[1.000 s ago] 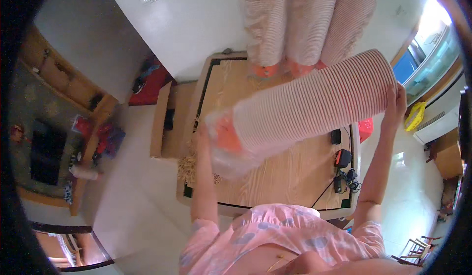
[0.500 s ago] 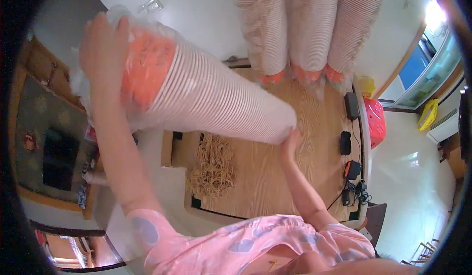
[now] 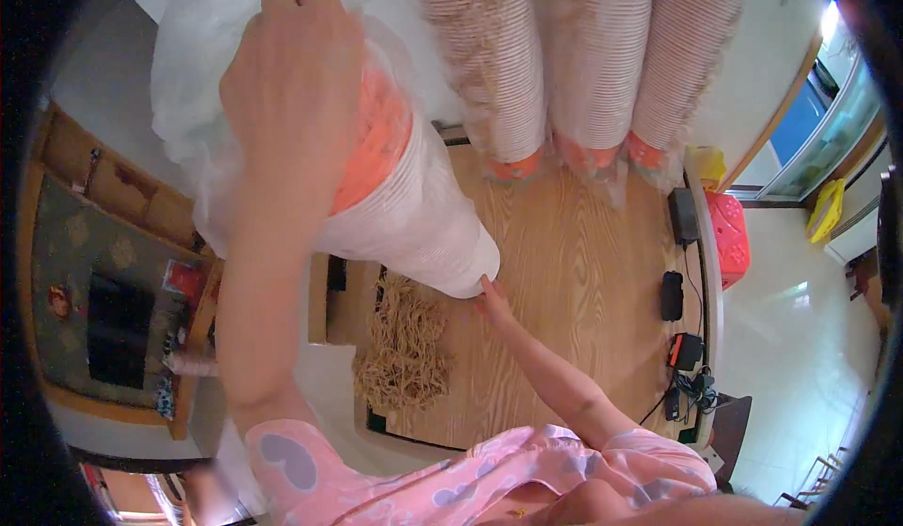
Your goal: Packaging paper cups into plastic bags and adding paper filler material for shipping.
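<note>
Looking from the left, I see a dark screen (image 3: 120,328) against the far wall unit, well apart from my work. Next comes my left grip (image 3: 296,74), raised high and large in view, its fingers curled over the crumpled clear plastic (image 3: 193,93) at the upper end of a bagged stack (image 3: 414,225); I cannot see my fingertips behind it. Just beside my wrist shows the orange section (image 3: 381,140) of that stack, then pale ridged rims packed tightly together. Its long axis slants from my left grip downward and to the right, so the whole length lies between my two grips. Beneath it are a cardboard box (image 3: 339,324) and a tangle of tan strands (image 3: 404,357), the latter on the bench (image 3: 593,272). Further right, my right grip (image 3: 491,300) holds the low end, thumb against the rim, the remaining fingers partly hidden. Of the two, it is nearer the wood; whether the stack's lower end touches the bench, I cannot tell. Behind, three wrapped stacks (image 3: 602,65) stand side by side at the far edge, orange ends down, up and to the right of my right grip. Along the bench's right edge sit black adapters (image 3: 684,217), with a pinkish-red plastic item (image 3: 729,234) beyond.
</note>
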`<state>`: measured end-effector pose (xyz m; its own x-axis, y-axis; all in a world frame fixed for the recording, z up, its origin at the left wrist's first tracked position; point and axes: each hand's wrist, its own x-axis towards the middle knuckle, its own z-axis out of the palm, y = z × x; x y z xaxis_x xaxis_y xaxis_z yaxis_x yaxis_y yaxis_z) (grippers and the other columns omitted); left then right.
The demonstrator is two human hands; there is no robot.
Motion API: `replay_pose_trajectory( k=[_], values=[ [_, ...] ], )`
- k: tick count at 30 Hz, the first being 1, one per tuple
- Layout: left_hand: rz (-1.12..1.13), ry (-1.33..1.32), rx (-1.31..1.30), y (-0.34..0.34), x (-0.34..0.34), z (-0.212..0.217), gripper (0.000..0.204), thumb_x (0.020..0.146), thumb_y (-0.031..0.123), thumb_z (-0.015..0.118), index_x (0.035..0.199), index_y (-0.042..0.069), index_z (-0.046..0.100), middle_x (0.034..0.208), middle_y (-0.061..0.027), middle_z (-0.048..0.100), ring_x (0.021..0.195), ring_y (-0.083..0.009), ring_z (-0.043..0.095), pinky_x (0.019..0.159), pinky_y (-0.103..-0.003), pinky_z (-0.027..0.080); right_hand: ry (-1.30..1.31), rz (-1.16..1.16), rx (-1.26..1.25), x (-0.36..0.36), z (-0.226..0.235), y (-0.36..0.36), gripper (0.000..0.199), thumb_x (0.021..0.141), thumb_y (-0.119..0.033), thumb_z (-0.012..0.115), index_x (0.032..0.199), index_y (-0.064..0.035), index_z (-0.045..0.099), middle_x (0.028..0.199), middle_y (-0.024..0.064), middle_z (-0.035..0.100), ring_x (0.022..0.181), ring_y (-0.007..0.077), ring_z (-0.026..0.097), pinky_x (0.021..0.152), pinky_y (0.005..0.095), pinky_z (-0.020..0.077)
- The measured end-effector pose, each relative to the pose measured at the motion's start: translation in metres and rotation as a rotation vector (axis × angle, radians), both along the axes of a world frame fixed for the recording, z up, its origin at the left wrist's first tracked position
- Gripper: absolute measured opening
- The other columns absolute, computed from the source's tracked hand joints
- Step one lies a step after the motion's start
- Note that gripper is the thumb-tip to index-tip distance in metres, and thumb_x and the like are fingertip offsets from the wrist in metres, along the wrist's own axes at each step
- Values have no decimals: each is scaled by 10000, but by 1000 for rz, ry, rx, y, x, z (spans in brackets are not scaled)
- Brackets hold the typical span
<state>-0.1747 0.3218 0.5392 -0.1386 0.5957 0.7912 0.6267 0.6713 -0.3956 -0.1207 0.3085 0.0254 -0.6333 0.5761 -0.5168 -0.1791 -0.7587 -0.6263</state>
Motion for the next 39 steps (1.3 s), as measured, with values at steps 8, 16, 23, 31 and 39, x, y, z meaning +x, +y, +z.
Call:
replay_pose_trajectory(
  k=[8, 16, 23, 31, 39],
  values=[
    [-112, 20, 27, -6, -17, -14, 215, 802, 210, 612, 905, 62, 495, 861, -98, 530, 780, -276, 588, 607, -401, 502, -184, 280, 100, 3, 19, 8, 456, 858, -536, 509, 1043, -121, 550, 897, -22, 568, 757, 129, 493, 615, 298, 396],
    [-142, -38, 43, -15, -1, -25, 248, 777, 245, 642, 890, 74, 503, 860, -72, 519, 790, -259, 575, 601, -381, 501, -275, 223, 446, 103, 34, 40, 384, 879, -213, 522, 1225, -53, 478, 1225, 160, 490, 1061, 260, 515, 858, 387, 451],
    [-249, 8, 56, -25, -8, -15, 302, 788, 305, 648, 935, 65, 538, 872, -93, 538, 822, -274, 558, 695, -390, 479, -935, 454, 1874, 234, -21, 85, 504, 818, -217, 484, 1306, -110, 422, 1397, 141, 345, 1303, 305, 299, 1081, 515, 172],
    [35, -464, 227, -10, 55, 30, 633, 840, 380, 590, 1352, 89, 357, 1367, -171, 379, 1282, -316, 352, 1064, -406, 272, -953, 417, 1835, 231, 4, 85, 465, 821, -219, 484, 1273, -112, 459, 1397, 144, 342, 1296, 308, 307, 1080, 501, 183],
    [-159, -906, -232, -71, -62, 44, 612, 798, 409, 636, 1240, 9, 495, 1098, -107, 601, 977, -203, 573, 858, -301, 441, -928, 344, 1866, 234, -11, 89, 491, 807, -216, 513, 1284, -117, 456, 1390, 144, 357, 1298, 306, 308, 1080, 497, 189]
  ],
)
